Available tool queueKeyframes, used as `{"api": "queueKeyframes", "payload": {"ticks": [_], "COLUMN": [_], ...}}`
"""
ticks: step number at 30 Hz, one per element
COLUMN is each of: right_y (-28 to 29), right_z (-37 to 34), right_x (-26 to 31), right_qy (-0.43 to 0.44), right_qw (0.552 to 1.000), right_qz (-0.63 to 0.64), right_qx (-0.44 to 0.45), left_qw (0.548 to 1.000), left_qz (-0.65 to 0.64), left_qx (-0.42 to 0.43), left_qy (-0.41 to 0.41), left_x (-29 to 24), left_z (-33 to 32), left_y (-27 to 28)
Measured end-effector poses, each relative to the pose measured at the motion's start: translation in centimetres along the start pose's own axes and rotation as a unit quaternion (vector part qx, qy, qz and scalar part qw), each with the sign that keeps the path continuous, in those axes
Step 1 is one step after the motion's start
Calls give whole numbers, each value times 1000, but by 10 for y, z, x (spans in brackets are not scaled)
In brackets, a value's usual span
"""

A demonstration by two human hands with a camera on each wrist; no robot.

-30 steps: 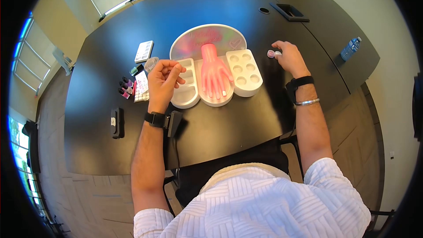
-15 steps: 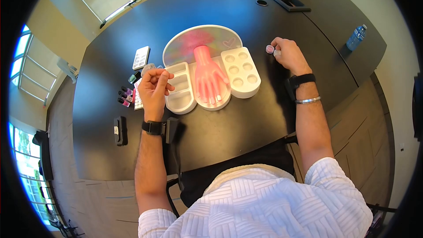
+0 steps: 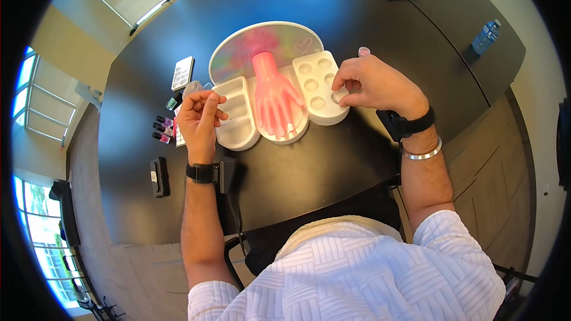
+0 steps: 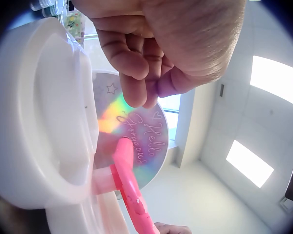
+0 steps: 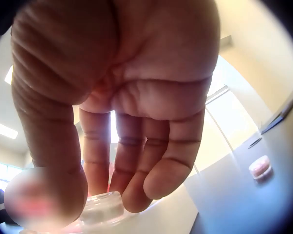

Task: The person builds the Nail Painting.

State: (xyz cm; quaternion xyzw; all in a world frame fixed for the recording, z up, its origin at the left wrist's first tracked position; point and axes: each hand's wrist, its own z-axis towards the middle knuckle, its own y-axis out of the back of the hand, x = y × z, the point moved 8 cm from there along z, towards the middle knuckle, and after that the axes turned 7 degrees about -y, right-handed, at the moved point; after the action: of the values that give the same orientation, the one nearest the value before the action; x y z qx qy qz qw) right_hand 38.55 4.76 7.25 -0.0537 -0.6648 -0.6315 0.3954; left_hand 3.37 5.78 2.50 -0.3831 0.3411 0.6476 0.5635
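My right hand (image 3: pixel 383 86) is over the white six-well holder (image 3: pixel 332 117), and its thumb and fingertips pinch a small clear jar (image 5: pixel 103 208) at the right-hand wells. In the head view those fingers mostly cover the jar. My left hand (image 3: pixel 201 122) hovers by the white three-compartment tray (image 3: pixel 239 146), fingers loosely curled, with the thumb against the fingertips and nothing visible between them. A pink model hand (image 3: pixel 273 92) stands between tray and holder, with a white nail on one finger. Behind it rises a rounded iridescent panel (image 3: pixel 229 47) with lettering.
A small jar with pink contents (image 3: pixel 364 52) stands beyond my right hand. Several nail polish bottles (image 3: pixel 163 129), a green bottle (image 3: pixel 173 102) and a white case (image 3: pixel 182 74) lie left. A black object (image 3: pixel 159 177) is nearer me; a water bottle (image 3: pixel 486 37) stands far right.
My right hand closed on one of the two small jars at the right and carried it left to the six-well holder. The left hand keeps about the same pose as the view shifts.
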Motion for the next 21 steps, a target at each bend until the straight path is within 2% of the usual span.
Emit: {"api": "queueKeyframes", "payload": {"ticks": [8, 10, 14, 16, 21], "right_y": [-3, -4, -6, -8, -7], "right_z": [2, 3, 5, 5, 5], "right_x": [5, 3, 6, 0, 1], "right_qy": [17, -15, -13, -57, -19], "right_qw": [1000, 1000, 999, 997, 999], "right_qz": [6, -11, -46, -49, -12], "right_qx": [-5, 7, 10, 24, 23], "left_qw": [1000, 1000, 1000, 1000, 1000], "left_qz": [9, -1, -15, -10, 1], "left_qx": [5, 5, 6, 3, -4], "left_qy": [8, 5, -1, -2, 2], "left_x": [-6, -3, -2, 0, 2], "left_z": [-1, 0, 1, 2, 3], "left_y": [-4, -2, -1, 2, 4]}}
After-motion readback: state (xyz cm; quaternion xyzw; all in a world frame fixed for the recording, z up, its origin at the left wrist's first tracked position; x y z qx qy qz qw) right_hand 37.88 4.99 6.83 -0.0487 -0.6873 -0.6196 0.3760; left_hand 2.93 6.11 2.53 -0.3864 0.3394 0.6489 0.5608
